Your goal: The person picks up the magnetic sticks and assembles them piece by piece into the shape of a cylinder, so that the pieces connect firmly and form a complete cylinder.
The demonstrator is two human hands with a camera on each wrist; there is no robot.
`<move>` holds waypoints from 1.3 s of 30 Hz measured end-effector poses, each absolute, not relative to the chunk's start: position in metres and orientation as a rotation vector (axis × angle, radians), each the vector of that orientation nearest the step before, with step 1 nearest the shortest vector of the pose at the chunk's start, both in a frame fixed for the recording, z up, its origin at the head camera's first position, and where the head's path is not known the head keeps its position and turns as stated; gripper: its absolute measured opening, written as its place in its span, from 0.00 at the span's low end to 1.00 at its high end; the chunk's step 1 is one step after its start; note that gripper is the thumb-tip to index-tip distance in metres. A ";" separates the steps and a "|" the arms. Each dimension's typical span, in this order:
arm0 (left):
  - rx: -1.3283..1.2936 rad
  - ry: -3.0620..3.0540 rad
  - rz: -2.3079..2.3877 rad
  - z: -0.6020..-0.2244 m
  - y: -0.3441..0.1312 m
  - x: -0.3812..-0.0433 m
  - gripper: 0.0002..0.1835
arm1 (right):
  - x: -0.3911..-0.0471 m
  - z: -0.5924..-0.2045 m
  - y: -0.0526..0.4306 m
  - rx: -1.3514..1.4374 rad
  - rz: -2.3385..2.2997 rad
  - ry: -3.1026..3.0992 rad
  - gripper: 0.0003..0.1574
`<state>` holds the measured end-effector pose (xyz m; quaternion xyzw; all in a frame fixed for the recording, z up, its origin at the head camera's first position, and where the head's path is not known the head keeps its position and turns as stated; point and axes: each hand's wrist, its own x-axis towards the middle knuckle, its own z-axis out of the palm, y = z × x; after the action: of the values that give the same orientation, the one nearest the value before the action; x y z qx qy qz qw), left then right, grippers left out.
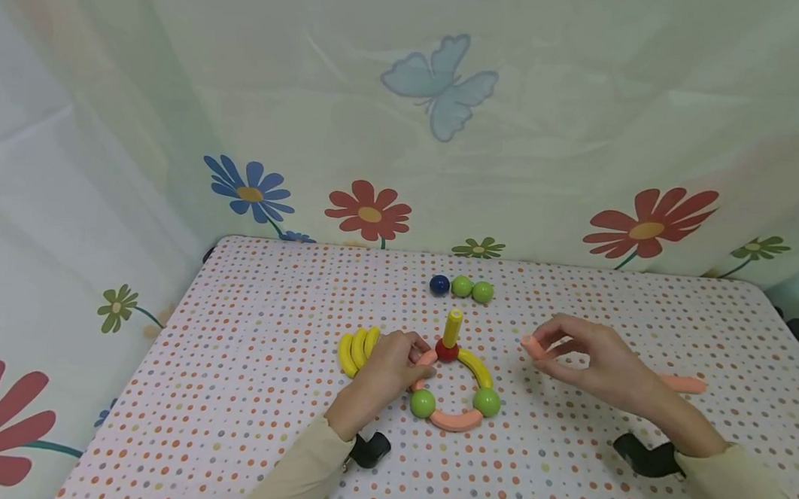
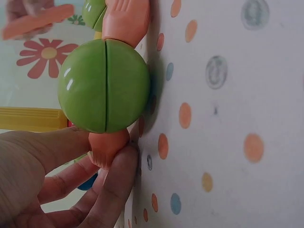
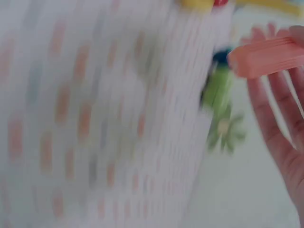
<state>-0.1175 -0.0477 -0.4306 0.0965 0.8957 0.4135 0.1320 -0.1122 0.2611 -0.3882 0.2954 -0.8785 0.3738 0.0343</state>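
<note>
A ring of toy rods and balls lies on the table. It joins a red ball (image 1: 446, 351), a yellow curved rod (image 1: 478, 367), two green balls (image 1: 487, 402) and an orange curved rod (image 1: 456, 420) along the near side. From the red ball a yellow straight rod (image 1: 453, 328) sticks up. My left hand (image 1: 381, 363) pinches the ring's left orange curved rod (image 2: 108, 146), just beside a green ball (image 2: 103, 85). Raised to the right of the ring, my right hand (image 1: 586, 359) holds an orange straight rod (image 3: 268, 56) between thumb and fingers, apart from the ring.
Several yellow curved rods (image 1: 346, 354) lie left of the ring, partly behind my left hand. Beyond the ring sit a dark blue ball (image 1: 440, 285) and two loose green balls (image 1: 483, 291). Another orange rod (image 1: 684, 383) lies behind my right wrist. A flowered curtain (image 1: 554, 137) hangs behind the table.
</note>
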 end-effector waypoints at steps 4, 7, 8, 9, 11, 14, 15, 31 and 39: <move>0.270 2.590 1.208 -0.432 -0.048 -0.118 0.14 | -0.097 -0.394 0.234 0.995 1.531 -2.537 0.26; 0.280 2.601 1.203 -0.432 -0.048 -0.118 0.14 | -0.089 -0.404 0.226 1.018 1.736 -2.443 0.25; 0.283 2.606 1.200 -0.432 -0.048 -0.118 0.14 | -0.088 -0.408 0.224 1.016 1.774 -2.422 0.25; 0.283 2.611 1.195 -0.432 -0.048 -0.118 0.14 | -0.086 -0.411 0.223 1.011 1.803 -2.402 0.25; 0.291 2.621 1.188 -0.432 -0.048 -0.119 0.13 | -0.084 -0.419 0.223 0.992 1.834 -2.379 0.24; 0.293 2.627 1.182 -0.432 -0.047 -0.119 0.13 | -0.081 -0.428 0.223 0.980 1.858 -2.364 0.25; 0.295 2.629 1.180 -0.432 -0.047 -0.120 0.13 | -0.081 -0.431 0.223 0.978 1.859 -2.365 0.25; 0.314 2.644 1.160 -0.431 -0.047 -0.119 0.13 | -0.079 -0.438 0.210 1.063 1.268 -2.572 0.32; 0.316 2.637 1.165 -0.432 -0.048 -0.119 0.13 | -0.085 -0.427 0.208 1.114 1.029 -2.627 0.39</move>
<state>-0.1192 -0.0481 -0.4318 0.1082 0.9026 0.3988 0.1204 -0.0850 0.2082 -0.4272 0.3667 -0.8648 0.3387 0.0545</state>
